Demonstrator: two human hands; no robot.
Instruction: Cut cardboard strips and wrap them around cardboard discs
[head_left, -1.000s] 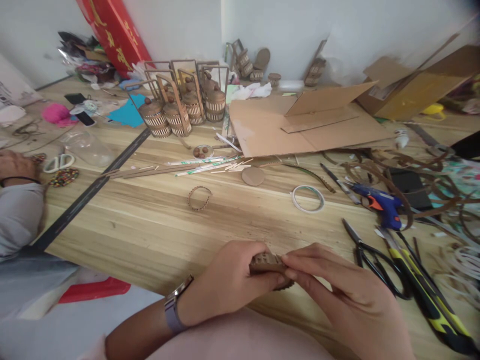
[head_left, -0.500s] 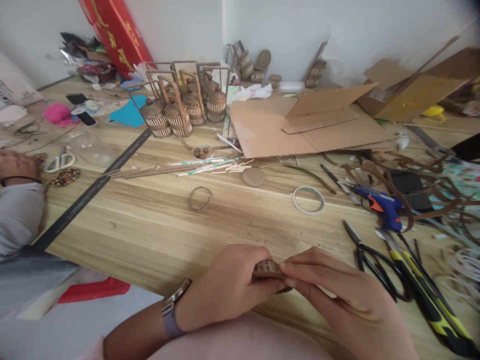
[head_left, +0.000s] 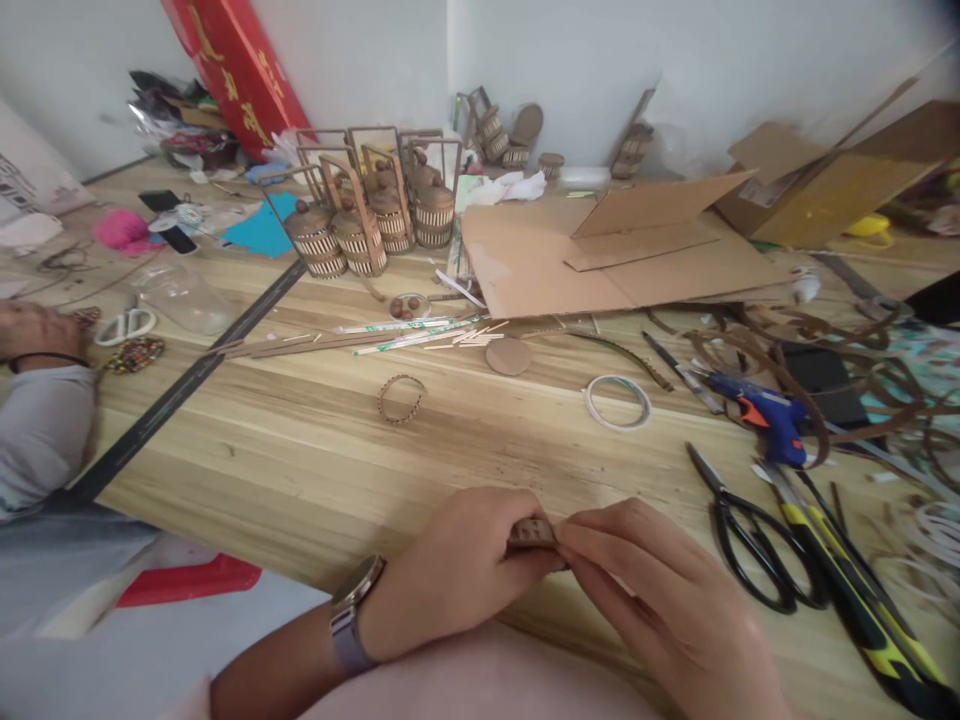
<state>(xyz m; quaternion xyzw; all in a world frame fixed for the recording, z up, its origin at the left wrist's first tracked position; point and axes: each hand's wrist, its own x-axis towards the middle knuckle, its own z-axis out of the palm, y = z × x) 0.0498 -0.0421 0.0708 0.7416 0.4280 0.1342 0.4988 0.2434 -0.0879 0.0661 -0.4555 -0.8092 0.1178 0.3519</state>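
My left hand point(head_left: 457, 560), with a watch on the wrist, is closed around a small curled brown strip point(head_left: 531, 533) with a patterned or notched surface. Most of the strip is hidden behind the fingers and thumb. The fingertips of my right hand point(head_left: 660, 590) are pinched together at the strip's right end; whether they hold some smaller piece there as well I cannot tell. Both hands are just above the near edge of the wooden table point(head_left: 315, 470). Beyond them lie a small ring of patterned strip point(head_left: 401, 420) and a brown disc point(head_left: 508, 355).
To the right are black scissors point(head_left: 750, 545), a yellow-black cutter point(head_left: 855, 590), a blue glue gun point(head_left: 772, 415) and a tape roll point(head_left: 617, 425). Several miniature tiered baskets point(head_left: 367, 240) stand at the back beside cardboard point(head_left: 540, 270). Another person's hand point(head_left: 45, 330) rests far left.
My right hand has shifted slightly left, and less of the strip shows below my left thumb. The view has moved a little; the things on the table lie as before.
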